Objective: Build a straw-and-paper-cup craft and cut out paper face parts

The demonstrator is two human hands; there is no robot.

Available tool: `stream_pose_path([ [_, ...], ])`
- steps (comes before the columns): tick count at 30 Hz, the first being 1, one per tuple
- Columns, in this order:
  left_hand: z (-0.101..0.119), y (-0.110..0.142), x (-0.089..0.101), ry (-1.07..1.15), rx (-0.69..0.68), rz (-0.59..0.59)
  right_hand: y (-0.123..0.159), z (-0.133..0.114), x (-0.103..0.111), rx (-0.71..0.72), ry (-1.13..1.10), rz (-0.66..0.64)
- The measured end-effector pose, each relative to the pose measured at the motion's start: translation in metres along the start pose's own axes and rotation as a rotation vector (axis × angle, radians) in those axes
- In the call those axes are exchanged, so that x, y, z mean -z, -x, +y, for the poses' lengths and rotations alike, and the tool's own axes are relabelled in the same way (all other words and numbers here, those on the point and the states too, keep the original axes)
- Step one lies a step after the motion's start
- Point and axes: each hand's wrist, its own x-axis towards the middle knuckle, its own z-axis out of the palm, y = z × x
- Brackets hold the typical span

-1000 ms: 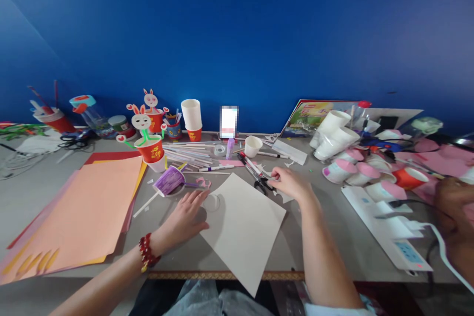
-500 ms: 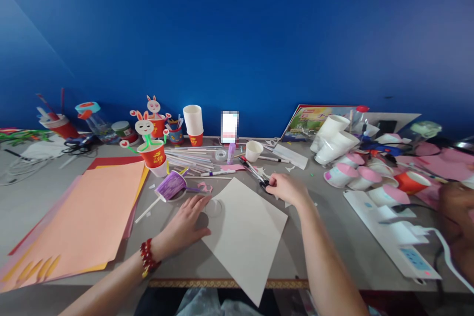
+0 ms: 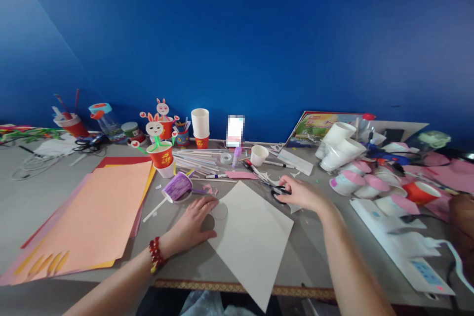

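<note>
My left hand (image 3: 194, 219) lies flat with fingers stretched on the left corner of a large white sheet of paper (image 3: 255, 237). A faint round outline (image 3: 221, 210) shows near its fingertips. My right hand (image 3: 301, 195) pinches the black handles of a pair of scissors (image 3: 280, 194), whose blades point away toward the pens. White paper scraps (image 3: 295, 209) lie under and around that hand. Just beyond my left hand, a purple-coloured paper cup (image 3: 177, 187) rests on its side with a white strip attached.
Coloured paper sheets (image 3: 99, 207) are stacked at left. Red cups with rabbit figures (image 3: 162, 158) stand behind them. Straws (image 3: 196, 162), a white cup (image 3: 259, 155) and a glue stick (image 3: 236, 157) lie farther back. A power strip (image 3: 400, 247) and several pink-topped cups (image 3: 346, 182) occupy the right.
My right hand has closed on the scissors handles and shifted them slightly. The left hand stays on the paper. The whole view has moved a little.
</note>
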Motion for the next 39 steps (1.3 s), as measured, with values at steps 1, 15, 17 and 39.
stream_pose_path([
  [1, -0.001, 0.0, -0.001, 0.002, 0.008, 0.003, 0.004, 0.001, 0.002, 0.02, -0.048, -0.025],
  [15, 0.001, 0.002, -0.002, -0.019, 0.018, -0.02, -0.009, -0.034, -0.065, 0.25, -0.492, 0.101],
  [17, 0.0, 0.002, -0.004, -0.017, 0.014, -0.015, -0.014, -0.039, -0.065, 0.237, -0.464, 0.123],
  [39, 0.029, -0.052, 0.054, 0.353, 0.104, -0.071, 0.015, -0.11, 0.006, 1.057, -0.062, 0.718],
])
